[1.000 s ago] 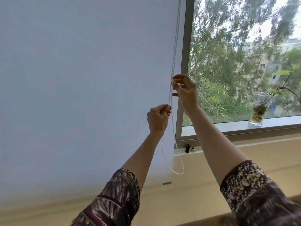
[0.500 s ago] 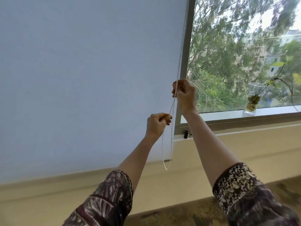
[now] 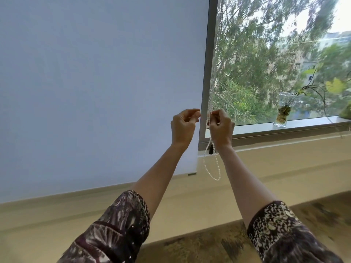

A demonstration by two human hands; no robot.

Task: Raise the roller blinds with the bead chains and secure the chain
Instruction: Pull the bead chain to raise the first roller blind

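Head | right fingers (image 3: pixel 216 116) pinch bead chain (image 3: pixel 216 179) | left fingers (image 3: pixel 191 113) curled, empty, just beside

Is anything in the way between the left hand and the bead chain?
No, nothing visible is. The left hand sits just beside the bead chain, which the right hand holds in a pinched grip. Between them there is only a small open gap, in front of the grey window frame.
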